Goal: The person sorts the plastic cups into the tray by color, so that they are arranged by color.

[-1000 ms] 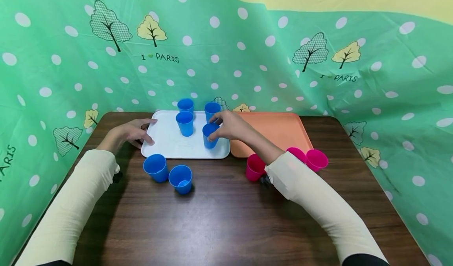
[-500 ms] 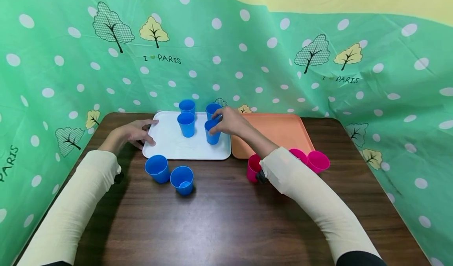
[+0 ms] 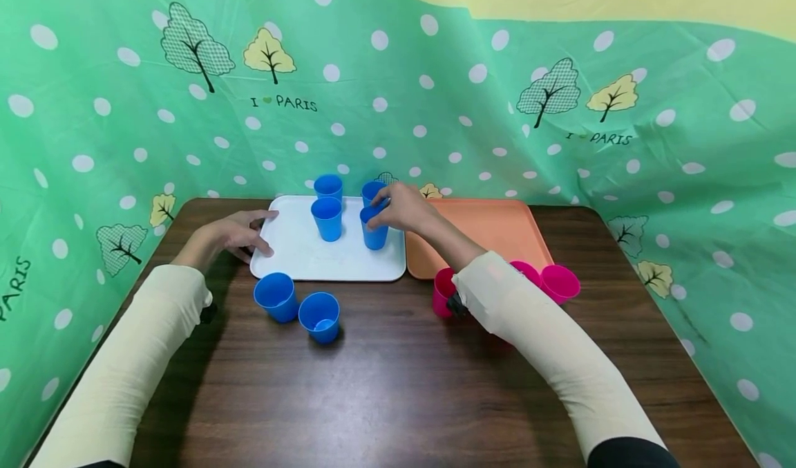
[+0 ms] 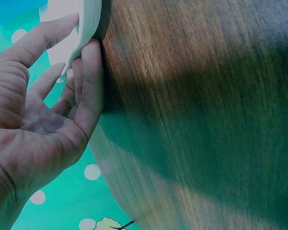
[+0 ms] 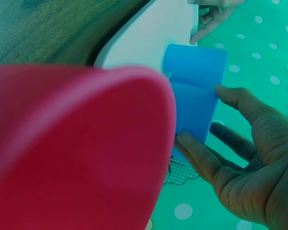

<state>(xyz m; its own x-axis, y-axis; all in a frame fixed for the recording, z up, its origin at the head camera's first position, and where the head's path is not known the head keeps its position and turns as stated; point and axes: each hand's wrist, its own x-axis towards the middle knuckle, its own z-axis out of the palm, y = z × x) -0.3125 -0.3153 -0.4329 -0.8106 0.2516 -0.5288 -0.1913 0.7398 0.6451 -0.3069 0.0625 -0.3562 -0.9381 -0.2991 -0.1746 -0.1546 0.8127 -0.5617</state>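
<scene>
My left hand [image 3: 229, 236] grips the left end of a white tray [image 3: 305, 262], thumb on the rim and fingertips at its edge, as the left wrist view shows. My right hand [image 3: 407, 211] holds a blue cup [image 3: 375, 238] near its rim, between thumb and fingers. That cup stands upright on the tray's right part, close in front of another blue cup [image 3: 370, 190]. To their left, two more blue cups, a nearer one [image 3: 327, 225] and a farther one [image 3: 328, 184], form a second column.
Two blue cups, one at left [image 3: 276, 298] and one nearer [image 3: 320, 319], stand before the tray. An orange tray [image 3: 491, 227] adjoins it on the right. Three pink cups, one [image 3: 442, 295] beside my right wrist and others [image 3: 561, 283] further right, stand on the brown table [image 3: 373, 399].
My right hand has shifted the held blue cup slightly backward on the white tray, closer to the cup behind it. The left hand has stayed on the tray's edge.
</scene>
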